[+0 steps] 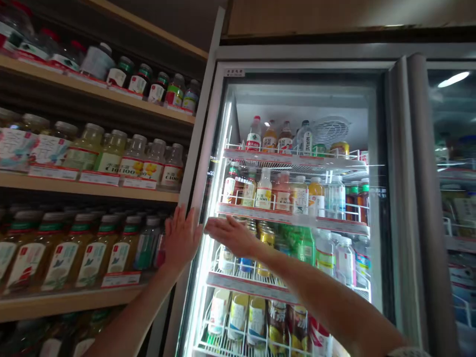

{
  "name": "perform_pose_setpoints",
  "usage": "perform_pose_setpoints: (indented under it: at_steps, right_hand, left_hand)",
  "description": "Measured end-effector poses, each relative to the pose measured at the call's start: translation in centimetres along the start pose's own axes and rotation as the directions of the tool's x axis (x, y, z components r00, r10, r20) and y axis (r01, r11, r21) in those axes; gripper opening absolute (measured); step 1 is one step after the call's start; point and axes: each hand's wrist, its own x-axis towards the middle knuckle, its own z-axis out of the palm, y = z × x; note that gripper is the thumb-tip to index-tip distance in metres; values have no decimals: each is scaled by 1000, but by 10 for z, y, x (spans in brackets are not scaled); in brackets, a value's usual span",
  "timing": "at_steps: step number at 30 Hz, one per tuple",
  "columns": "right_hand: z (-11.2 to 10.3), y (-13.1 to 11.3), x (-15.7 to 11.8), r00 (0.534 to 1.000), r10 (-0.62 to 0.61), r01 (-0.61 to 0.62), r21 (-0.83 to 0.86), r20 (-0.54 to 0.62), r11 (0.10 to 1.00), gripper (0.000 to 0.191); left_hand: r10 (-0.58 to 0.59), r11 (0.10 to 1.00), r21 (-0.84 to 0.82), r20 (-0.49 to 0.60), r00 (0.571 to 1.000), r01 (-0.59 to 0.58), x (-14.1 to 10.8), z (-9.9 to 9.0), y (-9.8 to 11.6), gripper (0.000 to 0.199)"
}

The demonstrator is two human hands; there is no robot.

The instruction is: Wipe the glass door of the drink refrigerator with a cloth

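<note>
The step in hand seems to be placing both palms at the left edge of the fridge's glass door [297,101], which fills the view from 12 o'clock round to 6 and looks shut. Its pale left frame [207,148] runs down past 9 o'clock.

The left hand [182,239] is at 8 o'clock from the middle of the view, fingers spread and pointing towards 12, palm turned to the upright beside the frame. The right hand [234,235] is at 6 o'clock, held flat with its fingers stretched towards 9, the tips close to the left hand. Neither grip is closed on anything; both are empty. Whether the palms press on the metal or stop just short, I cannot tell.

Through the glass, wire racks [297,159] carry drinks, with a red-capped bottle [254,135] at 1 o'clock and a green bottle [305,248] at 4. Wooden shelves [167,195] of bottles stand at 9 o'clock, and a thick metal bar [427,198] at 3.

From this pose, the next move probably calls for flat, even contact along the edge rather than a pinch, with fingertips clear of the seam.
</note>
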Motion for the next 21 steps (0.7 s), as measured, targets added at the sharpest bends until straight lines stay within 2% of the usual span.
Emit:
perform_pose_setpoints:
  at_steps: [1, 2, 3, 4, 5, 7, 8, 11, 12, 13, 14, 16, 17, 18, 19, 21]
  right_hand:
    - [0, -1, -10, 999, -38, 38, -5, 15, 999, 54]
    - [-3, 4, -20, 1000, -12, 12, -18, 15, 1000, 56]
    - [-8, 13, -28, 997, 74, -74, -39, -1, 997, 58]
    - [-15, 25, -36, 977, 208, -210, -64, -36, 976, 62]
    - [-21, 36, -45, 933, 350, -357, -81, -84, 931, 64]
    - [-32, 51, -64, 855, 498, -513, -95, -148, 853, 65]
    - [-36, 52, -74, 857, 495, -510, -101, -143, 854, 65]
    - [-41, 45, -107, 956, 294, -293, -118, -9, 949, 67]
    - [-44, 45, -116, 964, 266, -261, -126, 20, 957, 66]
    - [-46, 48, -125, 954, 300, -295, -143, 13, 945, 65]
    - [-50, 52, -132, 921, 388, -387, -166, -30, 907, 63]
    - [-56, 61, -145, 789, 592, -614, -187, -165, 767, 59]
    - [-57, 62, -152, 732, 648, -681, -183, -212, 709, 57]
    - [-57, 60, -159, 712, 666, -701, -180, -223, 690, 57]
    - [-56, 54, -167, 732, 651, -681, -183, -201, 709, 58]
    - [-54, 40, -184, 828, 552, -560, -190, -95, 807, 62]
  left_hand:
    - [1, 1000, -4, 21, 1000, -1, -2, 0, 1, 54]
    - [2, 1000, -9, 36, 999, -2, -4, 1, 3, 55]
    - [5, 1000, -17, 43, 999, -4, -4, 2, 6, 55]
    - [7, 1000, -26, 41, 999, -6, -4, 4, 10, 55]
    - [15, 999, -38, 33, 999, -13, -3, 6, 15, 55]
    - [44, 997, -66, 13, 999, -43, -1, 10, 27, 54]
    - [62, 995, -81, 6, 998, -62, 0, 12, 33, 54]
    - [118, 985, -125, -3, 993, -118, 4, 19, 55, 53]
    - [135, 981, -140, -4, 991, -135, 5, 22, 62, 52]
    - [152, 976, -153, -8, 988, -152, 6, 24, 69, 53]
    - [167, 972, -167, -16, 986, -167, 7, 27, 76, 53]
    - [183, 962, -198, -38, 982, -187, 9, 32, 91, 53]
    - [182, 958, -215, -49, 982, -188, 10, 35, 98, 53]
    - [179, 954, -234, -58, 982, -187, 10, 37, 104, 53]
    - [176, 950, -251, -64, 982, -187, 9, 39, 110, 53]
    - [186, 941, -274, -64, 980, -196, 7, 41, 119, 54]
